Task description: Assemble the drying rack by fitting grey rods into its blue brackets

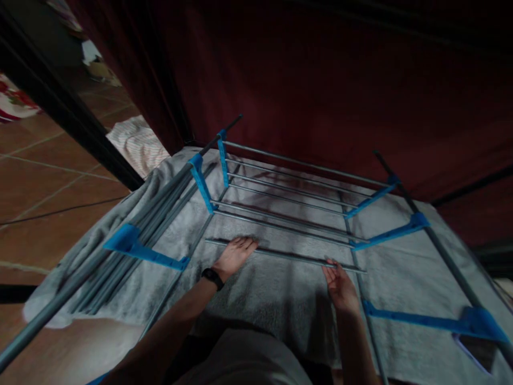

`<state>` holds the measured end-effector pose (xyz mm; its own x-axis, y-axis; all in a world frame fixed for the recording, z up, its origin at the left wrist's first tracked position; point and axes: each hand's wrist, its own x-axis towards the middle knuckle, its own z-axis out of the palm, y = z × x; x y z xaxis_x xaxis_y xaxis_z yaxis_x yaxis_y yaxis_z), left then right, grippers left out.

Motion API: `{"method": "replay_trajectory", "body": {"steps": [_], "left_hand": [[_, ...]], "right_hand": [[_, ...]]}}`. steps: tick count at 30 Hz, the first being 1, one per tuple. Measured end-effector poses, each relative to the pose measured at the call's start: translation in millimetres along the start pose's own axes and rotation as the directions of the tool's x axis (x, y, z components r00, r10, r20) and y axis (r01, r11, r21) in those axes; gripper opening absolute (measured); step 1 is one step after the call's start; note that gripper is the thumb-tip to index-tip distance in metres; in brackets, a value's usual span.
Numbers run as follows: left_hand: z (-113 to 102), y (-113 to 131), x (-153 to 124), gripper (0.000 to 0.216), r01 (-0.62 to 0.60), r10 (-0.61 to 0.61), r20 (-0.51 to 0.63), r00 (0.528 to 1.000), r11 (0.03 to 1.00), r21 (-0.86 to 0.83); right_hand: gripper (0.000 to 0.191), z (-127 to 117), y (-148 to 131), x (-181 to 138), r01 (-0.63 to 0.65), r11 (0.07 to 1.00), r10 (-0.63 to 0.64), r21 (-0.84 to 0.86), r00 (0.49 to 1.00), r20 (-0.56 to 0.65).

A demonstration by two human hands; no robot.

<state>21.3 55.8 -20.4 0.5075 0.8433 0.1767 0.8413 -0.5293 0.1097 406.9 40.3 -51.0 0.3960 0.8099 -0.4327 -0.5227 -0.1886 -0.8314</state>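
Observation:
A metal drying rack (280, 206) with grey rods and blue plastic joints stands before me. A large grey towel (276, 289) lies spread beneath its upper rods, draped over a lower tier. My left hand (233, 255), with a dark watch on the wrist, rests flat on the towel, fingers stretched out beside the nearest rod. My right hand (340, 283) lies on the towel too, its fingertips touching that same rod (288, 255). Neither hand grips anything.
A dark red curtain (320, 80) hangs right behind the rack. Terracotta floor tiles (44, 198) spread to the left, crossed by a dark post (68, 120). A striped cloth (136, 143) lies on the floor near the curtain's edge.

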Motion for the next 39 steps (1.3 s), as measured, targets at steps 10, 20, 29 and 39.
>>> {"method": "replay_trajectory", "body": {"steps": [10, 20, 29, 39], "left_hand": [[8, -8, 5, 0.034, -0.064, 0.052, -0.152, 0.987, 0.995, -0.071], [10, -11, 9, 0.041, -0.040, 0.036, -0.184, 0.982, 0.999, -0.018], [11, -11, 10, 0.039, -0.024, 0.019, -0.221, 0.975, 1.000, -0.019], [12, -12, 10, 0.037, -0.044, 0.035, -0.203, 0.979, 0.998, -0.037]], "right_hand": [[0.026, 10, 1, -8, 0.038, 0.992, -0.042, 0.123, 0.999, 0.026], [0.032, 21, -5, -10, 0.036, 0.977, -0.030, 0.209, 0.999, -0.032], [0.026, 22, -12, 8, 0.093, 0.979, -0.086, 0.182, 0.995, -0.045], [0.023, 18, -9, 10, 0.098, 0.982, -0.091, 0.159, 0.994, -0.052]]}}
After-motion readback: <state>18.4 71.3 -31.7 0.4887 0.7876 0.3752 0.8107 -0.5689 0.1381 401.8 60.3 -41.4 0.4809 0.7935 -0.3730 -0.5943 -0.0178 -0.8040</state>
